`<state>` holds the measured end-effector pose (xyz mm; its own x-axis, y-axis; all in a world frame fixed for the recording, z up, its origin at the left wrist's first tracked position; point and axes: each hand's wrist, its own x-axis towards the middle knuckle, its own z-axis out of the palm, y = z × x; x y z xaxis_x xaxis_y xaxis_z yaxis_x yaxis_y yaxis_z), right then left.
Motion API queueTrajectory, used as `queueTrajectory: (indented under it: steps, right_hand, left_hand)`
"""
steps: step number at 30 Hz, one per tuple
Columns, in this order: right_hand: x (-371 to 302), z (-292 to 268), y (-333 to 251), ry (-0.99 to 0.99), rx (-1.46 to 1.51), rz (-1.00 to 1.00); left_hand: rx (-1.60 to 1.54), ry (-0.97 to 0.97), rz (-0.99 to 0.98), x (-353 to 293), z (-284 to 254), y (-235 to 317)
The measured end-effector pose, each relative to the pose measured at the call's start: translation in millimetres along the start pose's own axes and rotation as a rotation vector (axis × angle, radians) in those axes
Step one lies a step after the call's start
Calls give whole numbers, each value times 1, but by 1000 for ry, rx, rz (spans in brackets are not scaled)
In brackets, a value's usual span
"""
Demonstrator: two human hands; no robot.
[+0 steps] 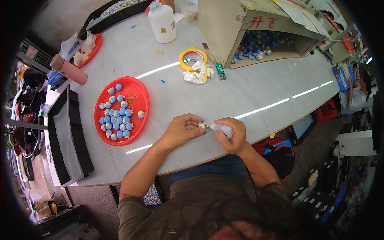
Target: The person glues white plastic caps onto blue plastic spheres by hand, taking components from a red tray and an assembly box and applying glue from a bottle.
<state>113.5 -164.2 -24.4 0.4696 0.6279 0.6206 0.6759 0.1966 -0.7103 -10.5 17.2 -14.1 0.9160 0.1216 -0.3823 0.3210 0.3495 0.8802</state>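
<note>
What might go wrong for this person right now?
The squeeze bottle in the right hand points at the small piece in the left fingertips, so a hard squeeze might wet the fingers. The red plate sits close to the left forearm; a bump could send its small, round blue-and-cream pieces rolling.

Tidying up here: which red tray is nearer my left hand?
The bigger red tray, holding small blue-and-cream pieces; the smaller red tray lies farther off, at upper left.
</note>
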Motion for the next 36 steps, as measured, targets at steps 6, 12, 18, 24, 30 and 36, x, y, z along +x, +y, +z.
queueTrajectory:
  steps: [6, 12, 18, 24, 30, 36]
  right_hand:
    - [-2, 1, -2, 10, -158, -129]
    - [-2, 1, -6, 13, -251, -251]
    - [-4, 1, -7, 14, -256, -257]
    - [-2, 2, -7, 20, -241, -259]
    - [1, 1, -8, 9, -256, -266]
    - [0, 3, -6, 19, -255, -273]
  left_hand:
    - [-81, 32, 7, 1, 0, -1]
    - [-88, 51, 0, 3, 0, -1]
    - [-117, 85, -1, 1, 2, 1]
    - [-105, 66, -4, 1, 2, 1]
    - [-75, 64, -24, -1, 4, 6]
    - [-73, 58, -20, -1, 5, 5]
